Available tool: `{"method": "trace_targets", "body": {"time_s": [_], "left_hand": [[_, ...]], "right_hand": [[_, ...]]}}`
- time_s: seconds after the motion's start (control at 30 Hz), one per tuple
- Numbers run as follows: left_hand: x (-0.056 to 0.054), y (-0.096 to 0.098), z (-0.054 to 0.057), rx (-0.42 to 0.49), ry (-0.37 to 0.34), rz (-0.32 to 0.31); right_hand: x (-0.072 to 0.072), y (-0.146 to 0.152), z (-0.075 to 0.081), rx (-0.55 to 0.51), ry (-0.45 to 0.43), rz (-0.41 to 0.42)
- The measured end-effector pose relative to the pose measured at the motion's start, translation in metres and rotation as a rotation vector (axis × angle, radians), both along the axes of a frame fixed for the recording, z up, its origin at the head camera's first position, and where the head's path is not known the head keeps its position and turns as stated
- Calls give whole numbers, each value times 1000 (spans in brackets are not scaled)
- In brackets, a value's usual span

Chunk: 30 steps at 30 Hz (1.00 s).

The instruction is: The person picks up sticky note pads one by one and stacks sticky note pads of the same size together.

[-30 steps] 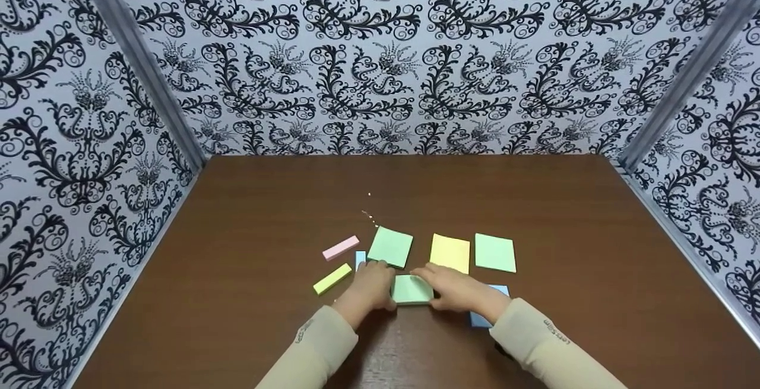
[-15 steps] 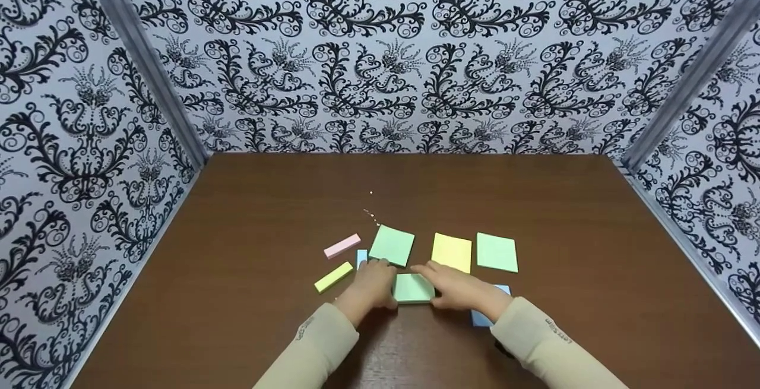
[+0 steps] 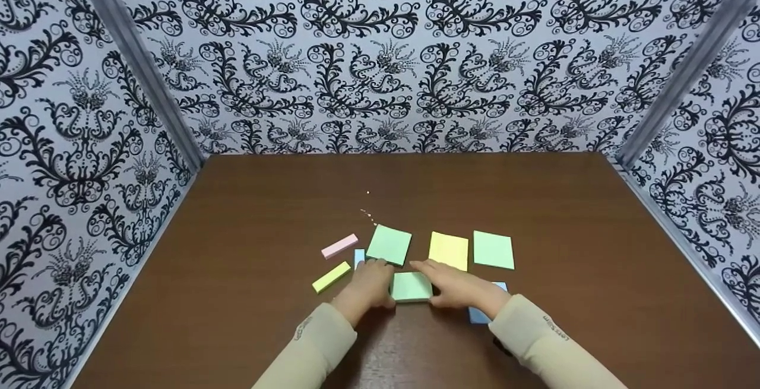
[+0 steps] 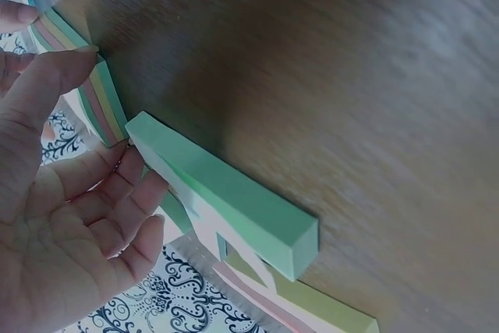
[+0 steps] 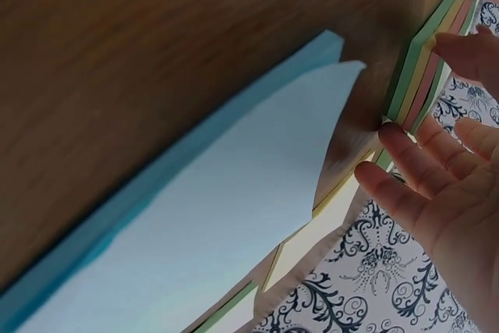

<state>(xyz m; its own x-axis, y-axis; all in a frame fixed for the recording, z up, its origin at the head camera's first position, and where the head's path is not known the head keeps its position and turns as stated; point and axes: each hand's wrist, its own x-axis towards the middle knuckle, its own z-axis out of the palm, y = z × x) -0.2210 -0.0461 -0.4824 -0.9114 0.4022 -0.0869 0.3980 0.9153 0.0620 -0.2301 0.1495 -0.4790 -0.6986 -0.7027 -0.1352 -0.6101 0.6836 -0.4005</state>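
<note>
A stack of sticky note pads (image 3: 411, 287) with a pale green top lies near the middle of the table, between both hands. Its green, yellow and pink layers show from the side in the left wrist view. My left hand (image 3: 371, 284) holds its left side, thumb at the near corner and fingertips at the far one. On the right side my right hand (image 3: 454, 286) grips it the same way; in the right wrist view its thumb (image 5: 456, 51) rests against the layers. A narrow green note pad (image 4: 234, 193) lies right by the left fingers, hidden from the head view.
Left of the stack are narrow pink (image 3: 339, 246), yellow (image 3: 331, 277) and blue (image 3: 359, 257) pads. Behind it lie a green pad (image 3: 389, 244), a yellow pad (image 3: 449, 250) and another green pad (image 3: 493, 250). A blue pad (image 3: 478, 316) sits partly under the right forearm. Patterned walls enclose the table.
</note>
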Motion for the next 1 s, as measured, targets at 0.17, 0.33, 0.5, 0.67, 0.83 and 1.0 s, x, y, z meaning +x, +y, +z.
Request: {"method": "trace_targets", "body": {"time_s": [0.17, 0.33, 0.5, 0.67, 0.83, 1.0], "left_hand": [[0, 0, -2, 10, -5, 4], [1, -1, 0, 11, -17, -4], [3, -1, 3, 6, 0, -9], [6, -1, 4, 17, 43, -21], [4, -20, 4, 175, 88, -26], [5, -57, 5, 307, 147, 8]], "right_hand": [[1, 7, 4, 45, -49, -63], [4, 15, 6, 128, -29, -104], [6, 17, 6, 151, -6, -110], [6, 16, 6, 196, 49, -98], [6, 15, 5, 204, 54, -95], [8, 15, 4, 188, 35, -113]]}}
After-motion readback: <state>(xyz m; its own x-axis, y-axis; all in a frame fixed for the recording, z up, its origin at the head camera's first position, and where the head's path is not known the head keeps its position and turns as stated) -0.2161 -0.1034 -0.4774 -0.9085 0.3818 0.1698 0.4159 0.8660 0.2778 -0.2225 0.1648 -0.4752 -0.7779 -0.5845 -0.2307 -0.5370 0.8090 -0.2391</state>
